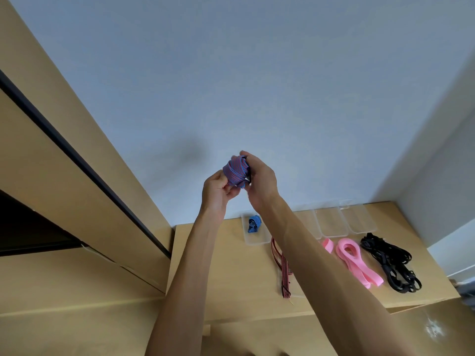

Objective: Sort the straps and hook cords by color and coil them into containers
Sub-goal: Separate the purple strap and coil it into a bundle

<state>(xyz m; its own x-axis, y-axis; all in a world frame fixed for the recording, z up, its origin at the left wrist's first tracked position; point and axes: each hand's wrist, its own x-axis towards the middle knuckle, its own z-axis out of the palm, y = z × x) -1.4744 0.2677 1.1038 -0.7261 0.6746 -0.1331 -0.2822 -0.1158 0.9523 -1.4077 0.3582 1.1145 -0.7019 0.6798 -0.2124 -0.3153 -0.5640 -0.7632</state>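
Note:
Raised in front of the wall, my left hand and my right hand both grip a coiled blue-and-red striped hook cord, with a dark hook end at its right side under my right fingers. Down on the wooden table, a coiled blue-and-black cord lies in a clear container. A red-and-black striped cord lies loose, partly behind my right forearm. Pink straps and a heap of black cords lie further right.
Several empty clear containers stand in a row along the wall at the back of the table. A wooden cabinet with a dark opening rises on the left. The table's front edge runs just below the cords.

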